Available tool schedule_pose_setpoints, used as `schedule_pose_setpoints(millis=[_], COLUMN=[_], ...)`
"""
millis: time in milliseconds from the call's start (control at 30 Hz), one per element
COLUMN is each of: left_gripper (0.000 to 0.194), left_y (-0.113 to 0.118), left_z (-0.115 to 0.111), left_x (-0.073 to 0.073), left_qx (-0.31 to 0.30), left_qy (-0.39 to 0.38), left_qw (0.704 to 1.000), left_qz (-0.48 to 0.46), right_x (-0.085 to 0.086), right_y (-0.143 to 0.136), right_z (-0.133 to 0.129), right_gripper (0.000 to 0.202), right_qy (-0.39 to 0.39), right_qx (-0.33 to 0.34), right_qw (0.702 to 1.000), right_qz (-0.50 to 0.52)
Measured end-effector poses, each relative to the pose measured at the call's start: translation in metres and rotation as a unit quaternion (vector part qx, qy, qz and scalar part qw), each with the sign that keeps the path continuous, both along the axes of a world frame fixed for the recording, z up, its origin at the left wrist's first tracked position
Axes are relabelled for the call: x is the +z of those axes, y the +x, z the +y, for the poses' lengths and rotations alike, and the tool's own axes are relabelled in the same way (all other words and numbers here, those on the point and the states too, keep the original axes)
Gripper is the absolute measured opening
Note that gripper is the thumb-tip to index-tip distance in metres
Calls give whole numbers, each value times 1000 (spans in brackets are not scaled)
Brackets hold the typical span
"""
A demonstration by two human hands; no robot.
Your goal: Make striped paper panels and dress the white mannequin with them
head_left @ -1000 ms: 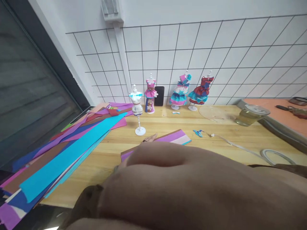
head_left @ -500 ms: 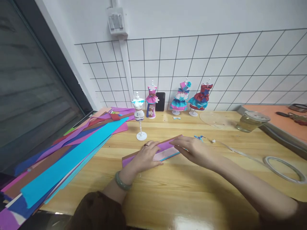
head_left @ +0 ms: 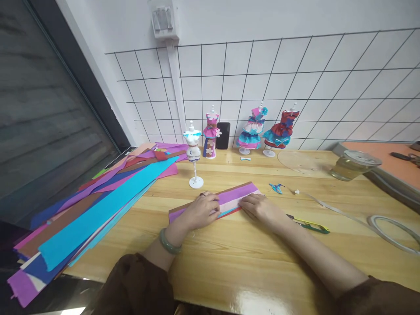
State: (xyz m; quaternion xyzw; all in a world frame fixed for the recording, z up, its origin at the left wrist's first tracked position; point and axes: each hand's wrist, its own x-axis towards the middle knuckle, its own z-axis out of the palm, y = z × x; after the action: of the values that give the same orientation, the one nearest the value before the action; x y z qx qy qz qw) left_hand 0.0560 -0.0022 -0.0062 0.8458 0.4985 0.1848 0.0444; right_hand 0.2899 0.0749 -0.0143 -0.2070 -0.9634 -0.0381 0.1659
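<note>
A layered strip of brown, purple, pale pink, blue and red material (head_left: 236,192) lies slantwise on the wooden table. My left hand (head_left: 204,210) rests on its left half, fingers bent over it; what the fingertips pinch, if anything, is hidden. Flat on the strip's lower right part is my right hand (head_left: 257,206), its fingers stretched out and side by side. Just behind my left hand stands a small white mannequin (head_left: 193,153) with a light blue trim. A green and yellow cutter (head_left: 310,225) lies right of the strip, partly behind my right forearm.
Coloured strips (head_left: 108,201) are heaped at the left. Dressed mannequins (head_left: 251,129) and a black phone (head_left: 223,135) stand along the wall. At the right are a lidded cup (head_left: 352,165), a tape roll (head_left: 393,234) and an orange surface (head_left: 387,153). A blue scrap (head_left: 276,188) lies behind my right hand.
My right hand has lowered onto the strip, uncovering its upper right end. The cutter now shows beside my right forearm. My left hand stays on the strip. The view has shifted slightly.
</note>
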Motion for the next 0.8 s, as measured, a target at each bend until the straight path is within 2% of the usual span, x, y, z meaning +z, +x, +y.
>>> schedule_pose_setpoints(millis=[200, 333, 533, 800], left_gripper=[27, 15, 15, 16], left_y=[1, 2, 1, 0], left_z=[0, 0, 2, 2], left_x=[1, 1, 3, 6], left_qx=[-3, -3, -6, -12], left_qy=[1, 20, 34, 42], left_qw=[1000, 1000, 999, 998], left_qz=[-17, -11, -26, -53], right_x=[0, -2, -2, -3], right_y=[-1, -2, 0, 5], right_z=[3, 5, 5, 9], right_gripper=[28, 29, 28, 24], right_qy=[-7, -8, -7, 23], right_qx=[2, 5, 4, -28], right_qw=[1000, 1000, 1000, 999], right_qz=[-3, 21, 20, 16])
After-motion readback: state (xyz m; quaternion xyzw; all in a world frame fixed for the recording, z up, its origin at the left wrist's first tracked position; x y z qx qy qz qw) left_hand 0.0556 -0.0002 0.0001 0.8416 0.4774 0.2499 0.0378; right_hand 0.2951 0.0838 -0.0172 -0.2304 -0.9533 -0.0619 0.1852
